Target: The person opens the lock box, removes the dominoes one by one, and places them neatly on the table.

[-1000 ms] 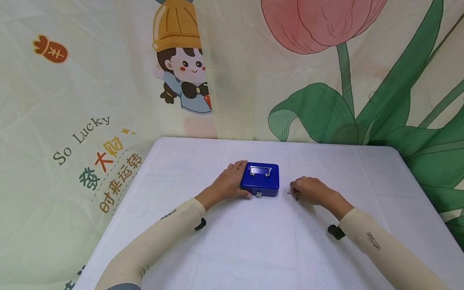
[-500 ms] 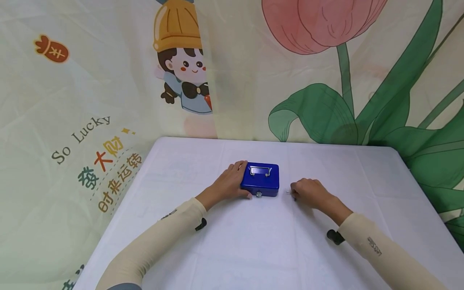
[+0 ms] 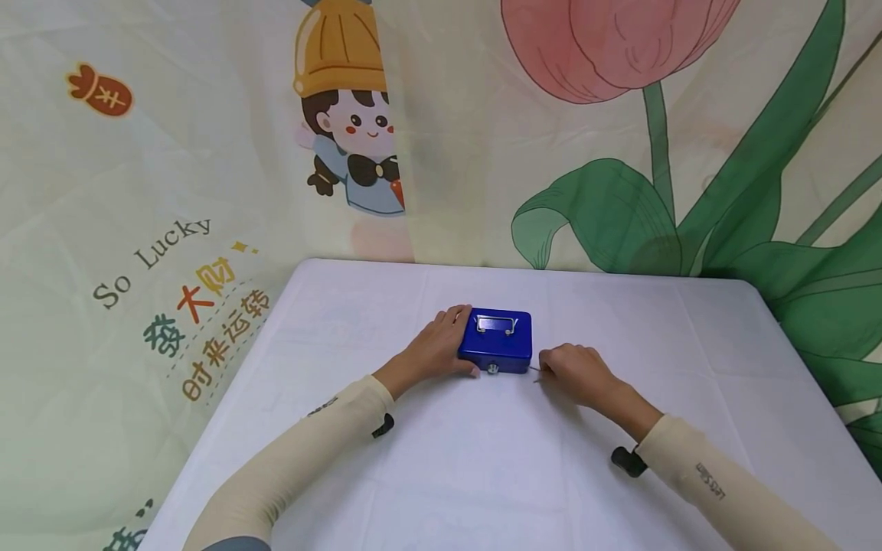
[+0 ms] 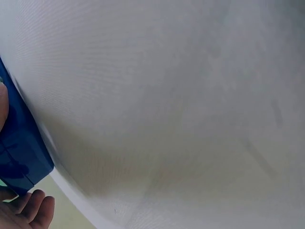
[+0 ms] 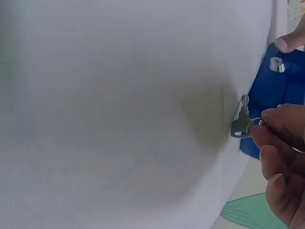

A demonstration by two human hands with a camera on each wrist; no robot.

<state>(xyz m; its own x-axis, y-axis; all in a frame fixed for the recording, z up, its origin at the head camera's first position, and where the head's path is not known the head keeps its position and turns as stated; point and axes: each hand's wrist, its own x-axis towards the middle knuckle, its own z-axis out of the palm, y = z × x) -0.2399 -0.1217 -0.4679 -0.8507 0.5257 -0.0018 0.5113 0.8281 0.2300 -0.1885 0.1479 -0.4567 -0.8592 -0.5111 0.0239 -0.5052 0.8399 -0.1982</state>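
Left hand (image 3: 439, 346) grips the blue box (image 3: 518, 344) toward the far edge of the tabletop (image 3: 455, 467); right hand (image 3: 577, 372) pinches keys (image 5: 242, 123) beside it.

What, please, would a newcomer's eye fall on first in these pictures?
Probably the glossy blue box on the white table, gripped at its left end by the left hand. Next might come the pink tulip printed on the backdrop behind. The right wrist view shows a metal key held by the right hand, near the box.
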